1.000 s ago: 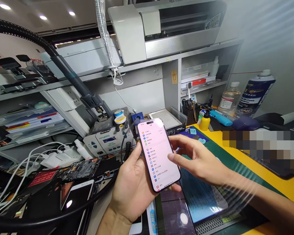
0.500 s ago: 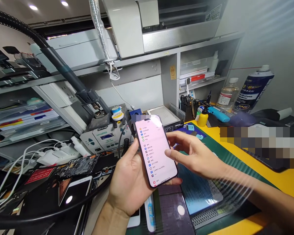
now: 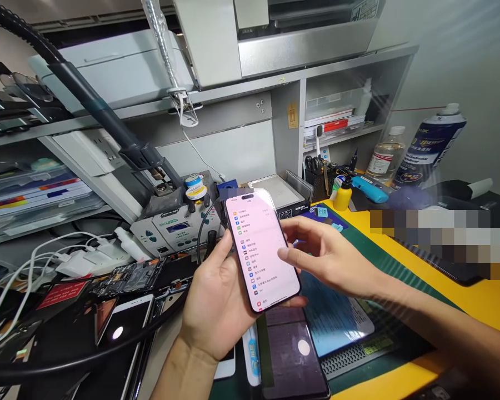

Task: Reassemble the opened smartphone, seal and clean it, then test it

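Note:
A black-edged phone (image 3: 263, 250) rests tilted in my left hand (image 3: 219, 294), with the thumb along its left edge and fingertips showing past its lower right side. Its lit screen shows a pinkish-white settings list with small coloured icons. At the phone's right edge is my right hand (image 3: 325, 258), thumb over the screen's right side and the other fingers curled near and partly behind the edge. Whether those fingers grip the phone cannot be made out. Below it, another dark phone (image 3: 291, 355) lies on the green mat (image 3: 358, 378).
A soldering station (image 3: 179, 230) stands behind at the left, near a black hose (image 3: 108, 355) crossing over several phones. Further right are a yellow bottle (image 3: 342, 197), a clear bottle (image 3: 386, 153) and a spray can (image 3: 429, 147). Shelves (image 3: 233, 97) rise behind.
The whole view has shifted slightly, so the phone and both hands appear a little higher and further left. The hands keep nearly the same pose, and the screen shows the same list.

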Action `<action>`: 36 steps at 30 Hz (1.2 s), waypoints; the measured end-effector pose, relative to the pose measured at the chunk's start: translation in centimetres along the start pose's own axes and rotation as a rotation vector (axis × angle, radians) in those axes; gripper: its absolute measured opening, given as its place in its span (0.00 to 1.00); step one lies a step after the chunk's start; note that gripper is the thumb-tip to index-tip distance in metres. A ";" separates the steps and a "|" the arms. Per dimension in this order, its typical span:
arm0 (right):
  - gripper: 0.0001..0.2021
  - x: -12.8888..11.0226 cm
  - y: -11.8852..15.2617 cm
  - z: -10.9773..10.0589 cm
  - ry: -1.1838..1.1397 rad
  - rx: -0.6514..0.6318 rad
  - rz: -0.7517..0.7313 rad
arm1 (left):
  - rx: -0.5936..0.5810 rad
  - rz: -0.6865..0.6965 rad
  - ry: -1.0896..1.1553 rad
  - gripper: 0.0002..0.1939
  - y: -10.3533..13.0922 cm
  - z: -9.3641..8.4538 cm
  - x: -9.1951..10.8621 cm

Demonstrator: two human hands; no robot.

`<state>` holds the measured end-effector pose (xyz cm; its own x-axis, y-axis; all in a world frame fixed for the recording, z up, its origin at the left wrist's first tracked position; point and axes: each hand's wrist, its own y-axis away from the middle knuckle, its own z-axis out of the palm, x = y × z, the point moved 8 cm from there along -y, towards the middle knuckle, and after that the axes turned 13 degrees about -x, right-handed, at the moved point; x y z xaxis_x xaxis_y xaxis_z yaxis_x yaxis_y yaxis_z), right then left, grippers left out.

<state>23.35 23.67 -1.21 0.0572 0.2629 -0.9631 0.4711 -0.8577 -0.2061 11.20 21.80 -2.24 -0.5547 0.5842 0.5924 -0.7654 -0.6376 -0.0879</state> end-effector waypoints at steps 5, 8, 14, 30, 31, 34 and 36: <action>0.14 -0.5 0.2 -0.1 0.062 0.023 -0.027 | 0.036 0.032 -0.017 0.32 -0.3 -0.3 0.0; 0.13 -0.7 0.3 -0.1 0.099 0.028 -0.043 | 0.047 0.041 0.002 0.33 -0.4 -0.5 0.0; 0.14 -0.9 0.5 0.0 0.117 0.031 -0.057 | 0.035 0.059 0.009 0.33 -0.3 -0.3 0.0; 0.16 -1.0 0.7 0.0 0.124 0.037 -0.085 | 0.094 0.061 -0.023 0.33 -0.2 -0.4 0.0; 0.16 -1.0 0.7 0.0 0.126 0.038 -0.084 | 0.100 0.061 -0.030 0.32 -0.2 -0.4 0.1; 0.16 -1.1 0.6 0.0 0.128 0.044 -0.089 | 0.108 0.062 -0.038 0.33 -0.1 -0.4 0.2; 0.15 -1.1 0.5 0.0 0.127 0.054 -0.090 | 0.106 0.066 -0.031 0.33 -0.2 -0.4 0.2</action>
<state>23.52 22.94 -0.21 0.1293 0.3903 -0.9115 0.4319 -0.8497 -0.3025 11.11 22.26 -2.45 -0.5913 0.5244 0.6127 -0.6878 -0.7246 -0.0435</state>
